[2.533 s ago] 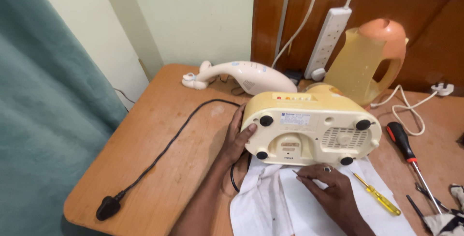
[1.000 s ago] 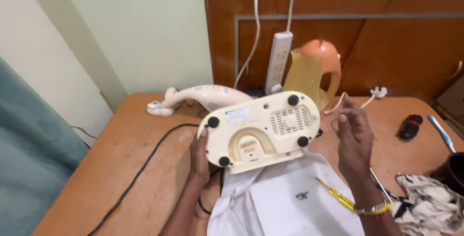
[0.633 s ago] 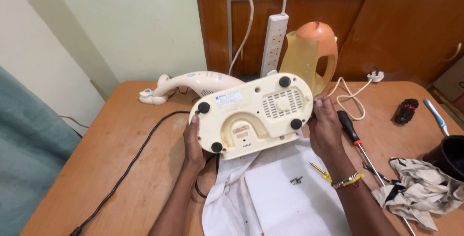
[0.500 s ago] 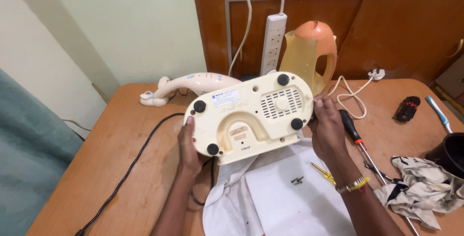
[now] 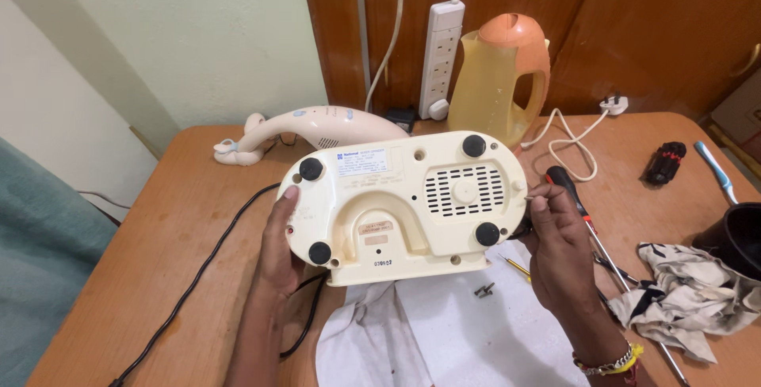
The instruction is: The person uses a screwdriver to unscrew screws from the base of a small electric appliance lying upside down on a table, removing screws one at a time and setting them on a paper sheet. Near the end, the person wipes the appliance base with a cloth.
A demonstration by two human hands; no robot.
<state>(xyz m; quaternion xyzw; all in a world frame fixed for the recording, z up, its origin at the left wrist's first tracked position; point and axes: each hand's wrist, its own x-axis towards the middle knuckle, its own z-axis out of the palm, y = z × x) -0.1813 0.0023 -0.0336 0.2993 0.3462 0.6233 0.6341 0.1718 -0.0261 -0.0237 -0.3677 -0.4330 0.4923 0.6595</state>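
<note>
A cream plastic appliance base (image 5: 404, 206) is tipped up with its underside toward me, showing black rubber feet, a vent grille and a label. My left hand (image 5: 279, 238) grips its left edge, thumb on the face. At the right edge my right hand (image 5: 560, 250) holds it with fingers curled around the side. The base stands on its lower edge on a white cloth (image 5: 452, 335). Two small dark screws (image 5: 483, 289) lie on the cloth just below it. A black power cord (image 5: 208, 264) runs from the base toward the table's left front.
A red-handled screwdriver (image 5: 572, 197) and a yellow-handled one (image 5: 519, 268) lie right of the base. Behind stand an orange-lidded jug (image 5: 501, 78), a cream handheld appliance (image 5: 317, 129) and a white power strip (image 5: 441, 58). A patterned rag (image 5: 690, 296), a dark pot (image 5: 733, 238) and a bit holder (image 5: 664, 162) sit at right.
My right hand left the cloth and took the base's right edge. Both hands lifted and tilted the base so its underside faces me. My view moved closer.
</note>
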